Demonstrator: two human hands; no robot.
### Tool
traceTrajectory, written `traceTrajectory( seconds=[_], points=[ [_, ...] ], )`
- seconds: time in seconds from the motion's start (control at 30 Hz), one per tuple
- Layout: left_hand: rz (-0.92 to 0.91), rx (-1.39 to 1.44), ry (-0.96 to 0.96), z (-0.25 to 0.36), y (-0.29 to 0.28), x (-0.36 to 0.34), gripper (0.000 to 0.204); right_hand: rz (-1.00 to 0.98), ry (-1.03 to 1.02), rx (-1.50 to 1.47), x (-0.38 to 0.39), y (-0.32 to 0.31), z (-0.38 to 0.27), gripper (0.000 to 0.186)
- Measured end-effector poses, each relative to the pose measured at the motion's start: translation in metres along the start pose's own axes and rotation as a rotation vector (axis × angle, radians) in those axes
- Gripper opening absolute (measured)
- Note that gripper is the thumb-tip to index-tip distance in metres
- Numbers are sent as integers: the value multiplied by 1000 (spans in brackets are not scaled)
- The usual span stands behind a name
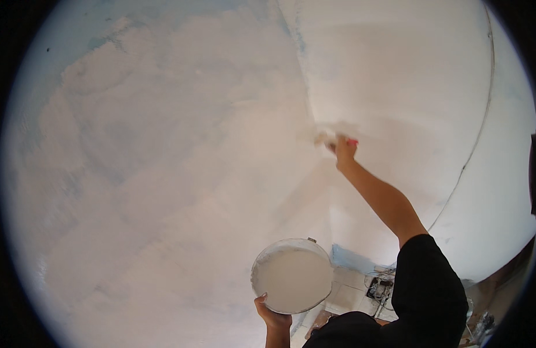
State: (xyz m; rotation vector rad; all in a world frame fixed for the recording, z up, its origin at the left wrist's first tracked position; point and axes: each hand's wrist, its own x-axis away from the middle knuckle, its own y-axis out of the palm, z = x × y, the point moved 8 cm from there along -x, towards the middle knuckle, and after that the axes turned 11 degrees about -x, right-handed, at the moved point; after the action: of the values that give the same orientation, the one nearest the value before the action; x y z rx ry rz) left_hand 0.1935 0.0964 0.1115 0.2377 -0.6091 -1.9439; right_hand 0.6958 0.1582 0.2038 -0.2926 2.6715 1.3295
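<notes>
My right hand (344, 151) reaches up to the inside corner between two walls, its fingers closed around a paintbrush with a red handle (353, 142). The bristle end is at or very near the corner, partly blurred; I cannot tell whether it touches. Low in front of me, my left hand (273, 314) grips the near rim of a round bucket (268, 254), thumb over the edge. Inside the bucket lies off-white paint (297, 279).
The left wall (181, 145) has patchy pale paint with blue along its upper and left parts. A thin cable (480, 130) runs down the whiter right wall (389, 69). A blue strip (352, 258) shows low in the corner, above floor tiles with dark cables (381, 287).
</notes>
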Motion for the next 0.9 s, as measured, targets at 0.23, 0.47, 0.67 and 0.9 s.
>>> traceTrajectory(
  seconds=[0.23,0.47,0.67,0.9],
  points=[
    [-10,10,-51,-3,-15,-9,62,171,297,101,78,-88,-10,17],
    [-10,5,-38,2,-10,-10,64,242,249,289,25,-25,4,24],
    [39,-1,5,-1,-8,0,64,158,-49,42,-66,130,-105,40],
    [70,-11,58,-7,-15,-4,64,-355,-146,-544,0,180,-216,19]
  ],
)
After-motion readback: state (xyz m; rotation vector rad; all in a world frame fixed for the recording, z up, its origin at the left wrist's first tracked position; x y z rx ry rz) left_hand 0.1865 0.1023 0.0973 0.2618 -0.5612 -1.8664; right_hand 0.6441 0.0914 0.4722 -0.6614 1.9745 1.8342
